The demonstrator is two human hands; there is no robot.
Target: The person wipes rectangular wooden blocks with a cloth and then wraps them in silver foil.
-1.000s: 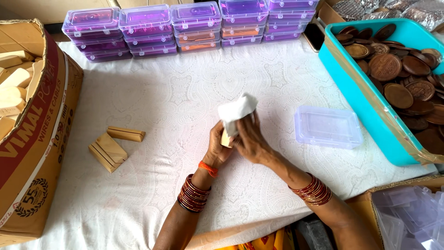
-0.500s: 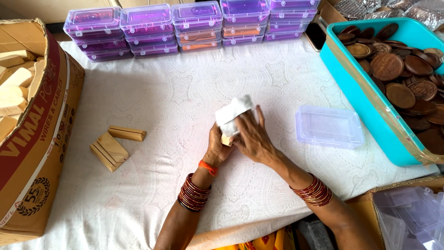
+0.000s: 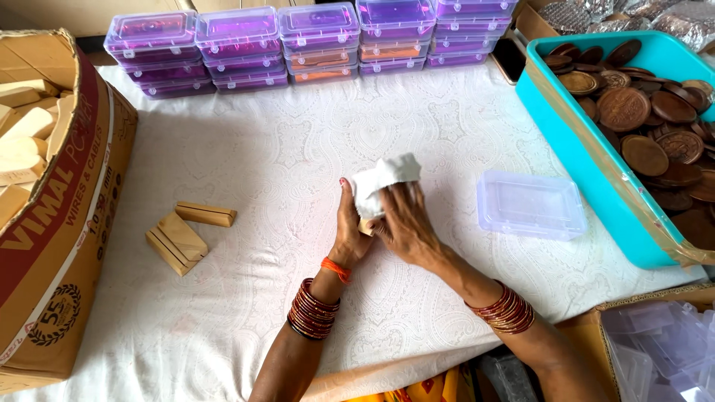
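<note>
White patterned cloth [image 3: 447,119] covers the table, and at its middle a crumpled white rag [image 3: 381,181] wraps a small pale wooden block [image 3: 366,225], of which only one corner shows, clamped between the left hand [image 3: 348,232] and right hand [image 3: 406,223], pressed together. Just right lies a shut clear plastic box [image 3: 530,204]; left lie three loose wooden pieces [image 3: 186,232]. Further out, a cardboard carton [image 3: 52,246] holds pale blocks, a turquoise tray [image 3: 588,164] holds brown discs, and purple-tinted boxes [image 3: 313,37] stand stacked behind.
</note>
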